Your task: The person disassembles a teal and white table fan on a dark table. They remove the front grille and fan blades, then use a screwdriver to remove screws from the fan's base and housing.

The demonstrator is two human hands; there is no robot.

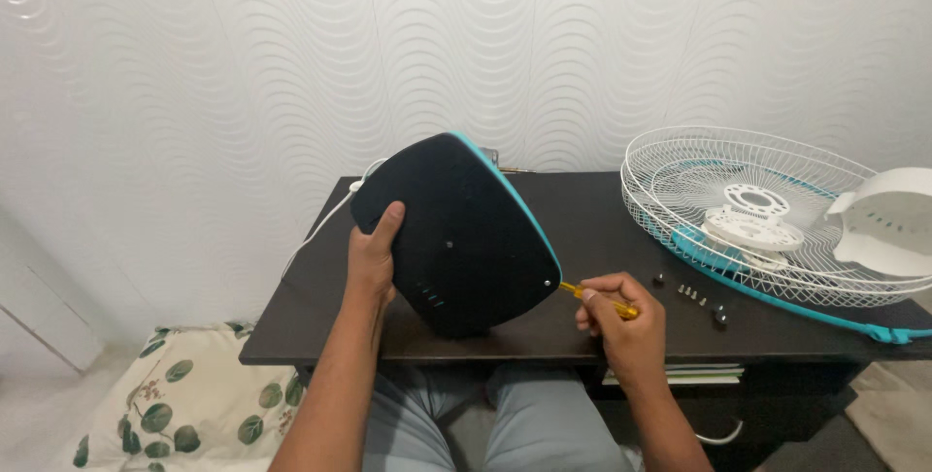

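My left hand (372, 260) grips the left edge of a black fan base (456, 234) with a teal rim, held tilted up on its lower edge on the dark table (582, 210), underside toward me. My right hand (619, 317) holds a yellow-handled screwdriver (597, 298). Its tip points at the base's right edge, near a screw hole.
A white wire fan grille (738, 210) with a teal ring lies at the table's right, a white plastic housing (888, 219) beside it. Small screws and knobs (691, 295) lie loose near my right hand. A white cable (325, 224) hangs off the left. A leaf-patterned cushion (184, 404) lies on the floor.
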